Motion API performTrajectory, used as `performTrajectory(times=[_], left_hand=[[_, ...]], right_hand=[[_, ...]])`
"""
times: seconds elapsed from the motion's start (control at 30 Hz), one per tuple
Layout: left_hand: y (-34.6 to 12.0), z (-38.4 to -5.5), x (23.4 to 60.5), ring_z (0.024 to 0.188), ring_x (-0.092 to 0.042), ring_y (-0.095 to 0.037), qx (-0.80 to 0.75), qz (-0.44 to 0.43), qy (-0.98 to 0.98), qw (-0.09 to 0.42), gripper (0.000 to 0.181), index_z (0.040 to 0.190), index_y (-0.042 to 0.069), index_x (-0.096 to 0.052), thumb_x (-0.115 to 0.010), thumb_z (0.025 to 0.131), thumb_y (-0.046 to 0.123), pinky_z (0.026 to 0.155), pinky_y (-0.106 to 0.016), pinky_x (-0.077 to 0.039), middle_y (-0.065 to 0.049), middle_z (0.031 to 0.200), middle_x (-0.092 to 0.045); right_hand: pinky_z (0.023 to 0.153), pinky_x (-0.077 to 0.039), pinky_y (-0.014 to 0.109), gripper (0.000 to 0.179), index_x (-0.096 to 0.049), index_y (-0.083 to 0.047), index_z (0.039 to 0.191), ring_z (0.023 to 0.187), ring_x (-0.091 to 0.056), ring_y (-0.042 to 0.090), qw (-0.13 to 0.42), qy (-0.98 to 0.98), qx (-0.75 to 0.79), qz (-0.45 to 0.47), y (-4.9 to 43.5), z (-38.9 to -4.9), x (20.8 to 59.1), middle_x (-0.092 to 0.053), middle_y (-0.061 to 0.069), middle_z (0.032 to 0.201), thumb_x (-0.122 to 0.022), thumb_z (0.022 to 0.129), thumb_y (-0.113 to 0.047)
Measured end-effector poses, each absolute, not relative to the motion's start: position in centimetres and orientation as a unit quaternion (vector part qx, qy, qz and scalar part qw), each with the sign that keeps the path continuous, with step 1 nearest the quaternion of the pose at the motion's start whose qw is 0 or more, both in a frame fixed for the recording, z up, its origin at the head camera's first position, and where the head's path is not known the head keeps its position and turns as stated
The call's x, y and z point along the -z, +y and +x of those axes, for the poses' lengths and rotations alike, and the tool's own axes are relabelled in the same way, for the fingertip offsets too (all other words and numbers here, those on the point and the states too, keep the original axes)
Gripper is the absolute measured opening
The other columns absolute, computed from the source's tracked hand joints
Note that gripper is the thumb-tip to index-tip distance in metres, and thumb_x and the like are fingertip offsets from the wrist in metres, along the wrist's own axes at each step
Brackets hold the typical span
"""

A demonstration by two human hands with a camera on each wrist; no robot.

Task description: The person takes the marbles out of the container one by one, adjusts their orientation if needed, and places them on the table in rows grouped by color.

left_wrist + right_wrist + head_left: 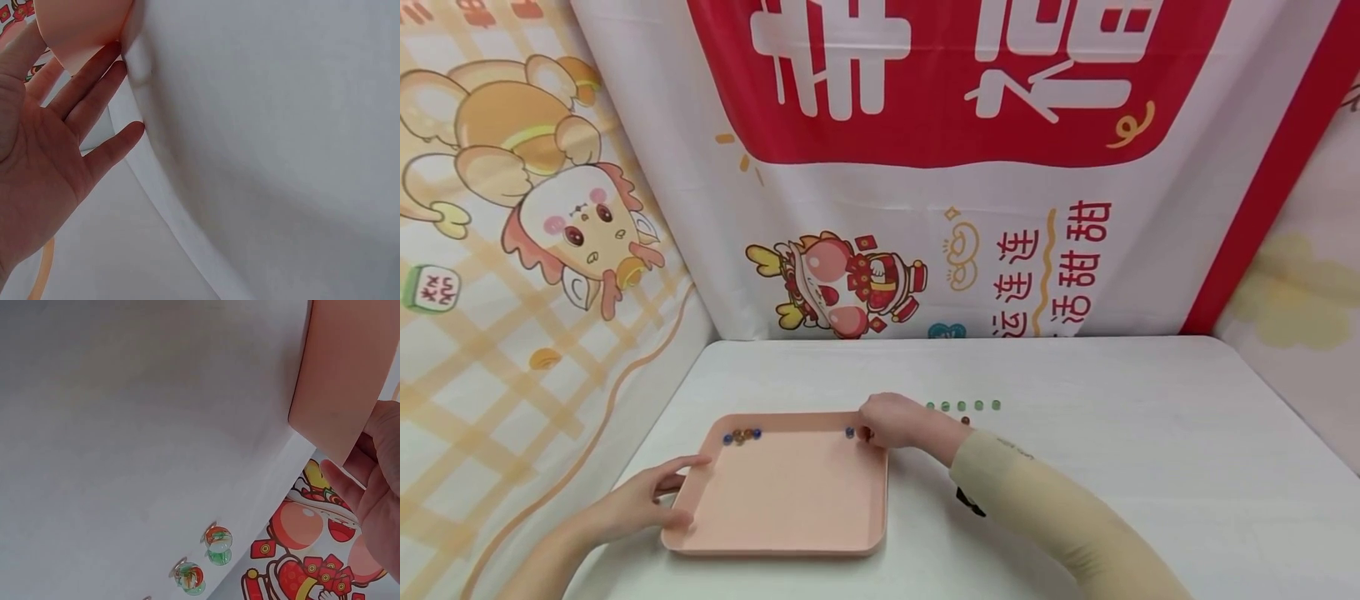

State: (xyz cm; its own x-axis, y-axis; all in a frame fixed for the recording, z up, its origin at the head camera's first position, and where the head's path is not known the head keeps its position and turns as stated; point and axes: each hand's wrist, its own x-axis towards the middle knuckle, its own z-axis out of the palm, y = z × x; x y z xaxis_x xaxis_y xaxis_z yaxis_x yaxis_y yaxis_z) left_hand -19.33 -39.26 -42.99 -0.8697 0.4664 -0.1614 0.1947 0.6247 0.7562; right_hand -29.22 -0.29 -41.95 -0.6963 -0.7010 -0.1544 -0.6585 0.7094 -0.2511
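A shallow pink tray [790, 500] lies on the table. My left hand [643, 500] holds its left wall, thumb and index finger over the rim; in the left wrist view the other fingers are spread along the tray's outside. At the far right corner, my right hand [887, 421] reaches over the rim with curled fingers, and a small brownish marble shows at its fingertips, mostly covered. Just left of those fingers sits a blue marble [850, 432]. Several blue and amber marbles [742, 435] cluster in the far left corner.
Right of the tray, several green marbles [961, 406] form a row on the white table [1075, 483], with a brown marble [966, 421] in front, partly behind the right forearm. Printed cloth walls [925, 192] rise behind and at both sides.
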Motion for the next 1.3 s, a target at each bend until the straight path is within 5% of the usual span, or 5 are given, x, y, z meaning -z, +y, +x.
performTrajectory(times=[0.6,0.97,1.3], left_hand=[[-39.3,-19.2,43.2,0.109,-0.059,-0.013,-0.385,0.182,0.887,0.176,0.081,0.145,-0.004,-0.036,-0.079,0.081,0.021,0.088,-0.030,-0.044,-0.026,0.130,-0.056],[-39.5,-19.3,43.4,0.109,-0.058,-0.005,-0.400,0.199,0.878,0.174,0.078,0.144,-0.005,-0.036,-0.077,0.083,0.019,0.084,-0.018,-0.041,-0.029,0.131,-0.053],[-39.5,-19.4,43.3,0.110,-0.057,-0.003,-0.397,0.206,0.878,0.173,0.076,0.145,-0.004,-0.035,-0.076,0.085,0.019,0.087,-0.035,-0.047,-0.031,0.134,-0.050]], right_hand=[[0.064,-0.046,0.017,0.006,-0.074,-0.016,0.089,0.068,-0.053,0.009,0.114,0.911,0.116,-0.379,0.0,-29.5,42.2,-0.060,-0.009,0.073,-0.072,0.089,-0.011],[0.072,-0.047,0.018,0.010,-0.075,-0.009,0.096,0.077,-0.057,0.007,0.072,0.887,0.224,-0.397,2.5,-29.3,40.2,-0.065,-0.009,0.081,-0.075,0.087,-0.011],[0.073,-0.050,0.020,0.009,-0.074,-0.010,0.098,0.080,-0.060,0.005,0.072,0.879,0.277,-0.382,6.3,-28.8,39.5,-0.067,-0.009,0.087,-0.073,0.088,-0.010]])
